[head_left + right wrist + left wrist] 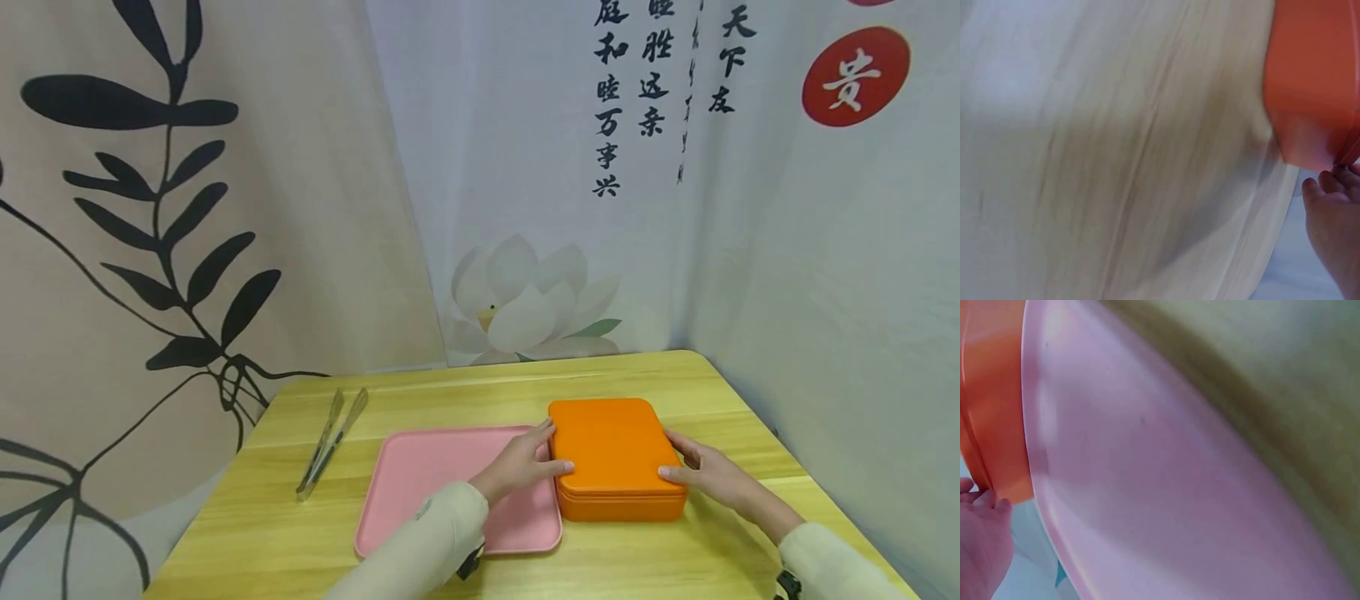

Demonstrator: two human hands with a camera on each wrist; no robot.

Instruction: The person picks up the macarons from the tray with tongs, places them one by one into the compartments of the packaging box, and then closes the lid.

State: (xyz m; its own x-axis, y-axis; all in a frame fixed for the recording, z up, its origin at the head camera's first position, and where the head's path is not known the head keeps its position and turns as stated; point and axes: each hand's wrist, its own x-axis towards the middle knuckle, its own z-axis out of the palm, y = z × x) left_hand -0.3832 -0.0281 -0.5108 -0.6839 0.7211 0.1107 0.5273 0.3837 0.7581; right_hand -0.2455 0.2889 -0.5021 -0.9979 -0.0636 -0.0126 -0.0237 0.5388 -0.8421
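A closed orange lidded box (617, 450) with rounded corners sits on the table, its lid seam running round the side. My left hand (520, 462) grips its left side, thumb on the lid's edge and fingers at the far left. On the opposite side my right hand (716, 479) holds it, thumb on the lid near the front corner, the other fingers round the right side. In the left wrist view, fingertips of the left hand (984, 534) reach the lid seam; the right wrist view shows fingers of the right hand (1335, 187) likewise at the seam.
A pink tray (427, 467) lies against the box's left side, partly under my left forearm. Metal tongs (330, 446) rest farther left on the wooden table (247, 517). Printed curtains (315, 208) hang behind the table and along its right side.
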